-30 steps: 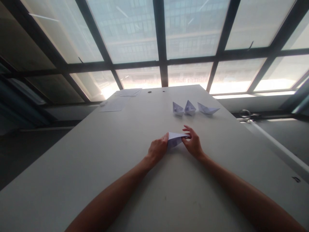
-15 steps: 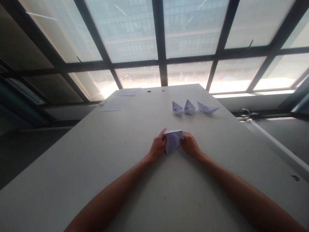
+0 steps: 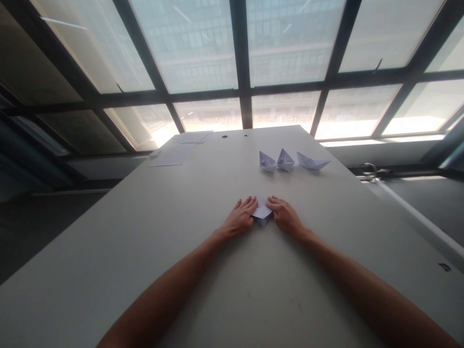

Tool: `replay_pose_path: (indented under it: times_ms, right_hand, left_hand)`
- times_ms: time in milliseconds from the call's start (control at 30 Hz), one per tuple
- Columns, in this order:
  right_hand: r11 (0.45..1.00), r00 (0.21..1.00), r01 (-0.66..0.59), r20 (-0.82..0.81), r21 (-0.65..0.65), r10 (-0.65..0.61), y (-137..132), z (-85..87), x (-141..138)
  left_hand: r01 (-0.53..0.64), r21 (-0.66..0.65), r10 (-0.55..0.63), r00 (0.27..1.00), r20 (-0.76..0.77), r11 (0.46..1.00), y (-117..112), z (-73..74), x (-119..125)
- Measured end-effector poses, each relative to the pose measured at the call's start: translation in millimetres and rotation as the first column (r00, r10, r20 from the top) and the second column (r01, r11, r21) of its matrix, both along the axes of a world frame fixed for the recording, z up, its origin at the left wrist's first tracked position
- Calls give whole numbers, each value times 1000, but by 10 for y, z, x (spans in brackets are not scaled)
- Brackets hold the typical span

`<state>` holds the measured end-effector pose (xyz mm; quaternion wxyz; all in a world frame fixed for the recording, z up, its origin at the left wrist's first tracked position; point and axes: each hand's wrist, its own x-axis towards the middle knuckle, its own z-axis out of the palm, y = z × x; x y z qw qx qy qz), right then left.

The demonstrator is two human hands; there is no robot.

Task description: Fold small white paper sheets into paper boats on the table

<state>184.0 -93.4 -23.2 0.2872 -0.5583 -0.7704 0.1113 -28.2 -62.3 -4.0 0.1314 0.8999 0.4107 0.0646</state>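
Note:
A small folded piece of white paper [image 3: 262, 209] lies on the table between my hands, its lower part coming to a point toward me. My left hand [image 3: 242, 214] rests with its fingers stretched out over the paper's left edge. On the opposite edge, my right hand [image 3: 284, 213] lies with extended fingers touching the paper. Both hands cover the sides of the fold, so its outer corners are hidden. Beyond them stand three folded paper boats: a left one [image 3: 267, 163], a middle one [image 3: 285, 160] and a wider right one [image 3: 312, 162].
Flat white sheets [image 3: 168, 157] lie at the far left of the white table [image 3: 163, 232]. Two small dark spots are near its far edge. Large windows [image 3: 286, 43] rise behind it. A white rail [image 3: 416, 212] runs along the right side.
Both hands have gone from gripping the folded paper's sides to lying flatter on it. The paper now appears smaller and flatter, with a different outline. The boats stay in place.

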Motion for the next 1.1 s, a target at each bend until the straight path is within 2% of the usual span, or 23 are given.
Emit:
replay_pose_path:
  times_ms: [100, 167, 300, 533, 800, 1000, 1100]
  right_hand:
    - [1000, 999, 23, 30, -19, -22, -7, 30, -16]
    - [999, 998, 28, 54, -28, -26, -21, 56, -25]
    - [998, 993, -17, 120, -54, 23, -52, 79, -24]
    - [996, 991, -41, 124, -78, 51, -56, 45, -20]
    - [997, 994, -6, 111, -79, 15, -32, 3, -29]
    - [996, 991, -27, 129, -81, 37, -28, 5, -34]
    - [997, 988, -31, 147, -75, 42, -31, 2, -25]
  left_hand:
    - [57, -33, -58, 997, -40, 998, -4, 53, -24]
    - [36, -38, -37, 999, -21, 999, -4, 61, -24]
    - [-31, 39, 31, 1000, -1, 999, -13, -6, 11]
    - [-7, 119, 9, 1000, -23, 993, -51, -58, 25]
    - [-55, 74, 56, 998, -9, 996, -42, -26, 33]
    - [-124, 81, 123, 992, 18, 989, -38, -16, 39]
    - [-78, 92, 79, 997, -14, 993, -41, -15, 26]
